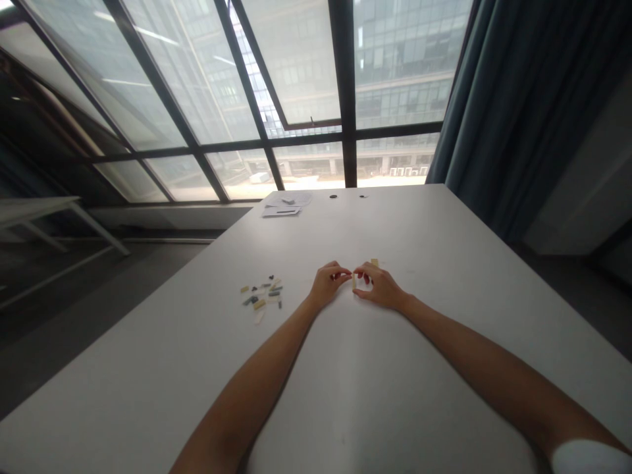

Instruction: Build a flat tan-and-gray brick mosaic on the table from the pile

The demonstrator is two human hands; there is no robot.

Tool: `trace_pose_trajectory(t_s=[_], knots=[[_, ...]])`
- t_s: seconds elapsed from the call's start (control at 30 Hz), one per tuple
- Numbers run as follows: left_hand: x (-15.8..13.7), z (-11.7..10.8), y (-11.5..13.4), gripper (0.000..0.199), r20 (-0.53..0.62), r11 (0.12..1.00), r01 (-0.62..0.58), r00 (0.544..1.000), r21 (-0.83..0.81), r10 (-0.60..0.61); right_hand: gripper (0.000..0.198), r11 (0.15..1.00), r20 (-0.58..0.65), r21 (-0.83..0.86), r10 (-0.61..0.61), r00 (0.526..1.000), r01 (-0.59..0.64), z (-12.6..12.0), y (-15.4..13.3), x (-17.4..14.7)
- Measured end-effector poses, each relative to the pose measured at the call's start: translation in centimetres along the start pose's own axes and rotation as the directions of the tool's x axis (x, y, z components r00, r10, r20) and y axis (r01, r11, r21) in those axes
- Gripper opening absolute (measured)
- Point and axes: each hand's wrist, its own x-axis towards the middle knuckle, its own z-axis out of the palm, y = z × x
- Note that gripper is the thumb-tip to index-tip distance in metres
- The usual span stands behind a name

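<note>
Over the middle of the white table (316, 368), my right hand (379, 287) grips a narrow pale-yellow building piece (354, 282) between thumb and fingers, the piece standing on edge. My left hand (328, 282) is closed in a pinch, its fingertips at the upper end of that piece. Whatever sits between the left fingertips is too small to make out. Just beyond my right hand lies a yellow building piece (374, 262), partly hidden by the fingers. Left of my left hand, several small loose building pieces (259, 304) are scattered in yellow, grey, white and black.
Papers (281, 212) with a dark slim item on them lie at the table's far left corner. Near the far edge are a round dark cable hole (333, 196) and a small dark object (363, 196). Windows stand behind, with a blue curtain (474, 118) at right.
</note>
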Motion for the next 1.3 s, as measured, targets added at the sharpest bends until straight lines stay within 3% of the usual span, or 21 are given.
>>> trace_pose_trajectory(t_s=[1.3], knots=[[-0.12,-0.07,-0.21,0.017,0.010,0.999,0.019,1.000,-0.042,-0.019,0.038,1.000,-0.001,0.022,-0.014,1.000,0.014,-0.02,-0.51,-0.04]])
